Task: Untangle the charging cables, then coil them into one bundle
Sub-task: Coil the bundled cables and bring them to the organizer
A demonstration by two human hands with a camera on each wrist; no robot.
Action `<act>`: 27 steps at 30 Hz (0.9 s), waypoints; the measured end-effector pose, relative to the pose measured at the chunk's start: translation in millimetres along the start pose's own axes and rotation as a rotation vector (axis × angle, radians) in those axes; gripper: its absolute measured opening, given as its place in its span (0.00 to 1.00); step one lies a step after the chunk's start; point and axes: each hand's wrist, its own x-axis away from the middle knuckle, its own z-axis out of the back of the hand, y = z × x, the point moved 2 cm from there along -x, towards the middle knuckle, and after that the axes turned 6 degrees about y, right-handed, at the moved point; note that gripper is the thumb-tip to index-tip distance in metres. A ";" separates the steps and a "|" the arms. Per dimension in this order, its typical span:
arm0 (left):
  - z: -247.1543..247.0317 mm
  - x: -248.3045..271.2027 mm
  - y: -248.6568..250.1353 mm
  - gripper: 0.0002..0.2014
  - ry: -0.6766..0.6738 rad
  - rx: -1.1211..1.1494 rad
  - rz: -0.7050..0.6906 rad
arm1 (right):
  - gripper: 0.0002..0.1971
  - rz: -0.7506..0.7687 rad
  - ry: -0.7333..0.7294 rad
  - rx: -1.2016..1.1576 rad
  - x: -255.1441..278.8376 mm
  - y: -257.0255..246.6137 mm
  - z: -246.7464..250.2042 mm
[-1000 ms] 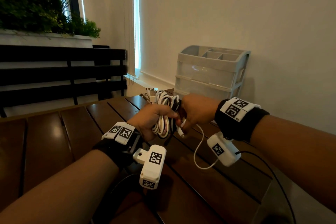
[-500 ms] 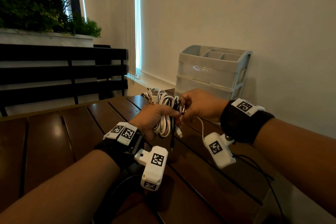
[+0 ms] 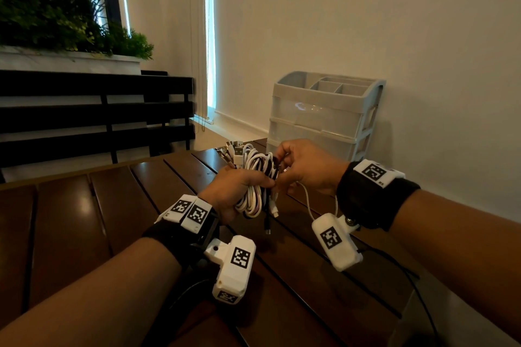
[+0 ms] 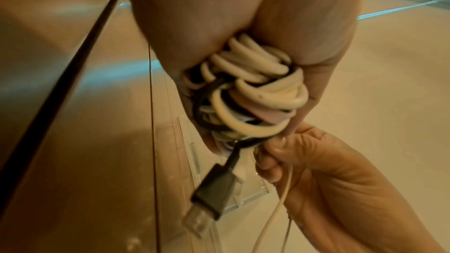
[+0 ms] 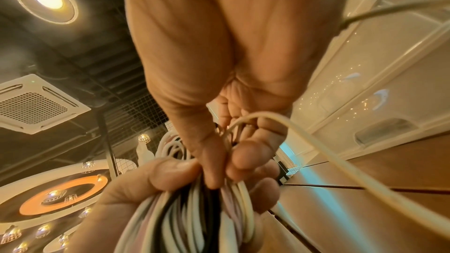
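A bundle of coiled charging cables, mostly white with a black and a pinkish one, is held above the wooden table. My left hand grips the coil round its middle, seen up close as cable loops. USB plugs stick out at the far end; a black plug and a white plug dangle below. My right hand pinches a thin white cable at the right side of the bundle; its slack loops down under that wrist.
A grey plastic drawer organizer stands on the table's far right corner against the wall. A dark slatted bench and a planter with green plants lie beyond the table's far edge.
My right hand has risen from the bundle's lower right to its upper right side, drawing the thin white cable up. The left hand keeps its grip, and the dangling slack loop has shortened.
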 end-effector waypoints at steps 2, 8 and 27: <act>-0.2 1.4 1.7 0.15 -0.014 -0.021 -0.023 | 0.17 0.016 0.023 0.016 0.0 0.7 -0.3; -6.7 10.4 7.8 0.25 -0.144 -0.047 -0.047 | 0.18 0.117 0.180 0.128 -1.7 8.1 -1.6; 3.4 -5.1 8.9 0.09 0.182 -0.127 -0.362 | 0.12 0.165 0.280 0.482 -0.1 -0.9 0.2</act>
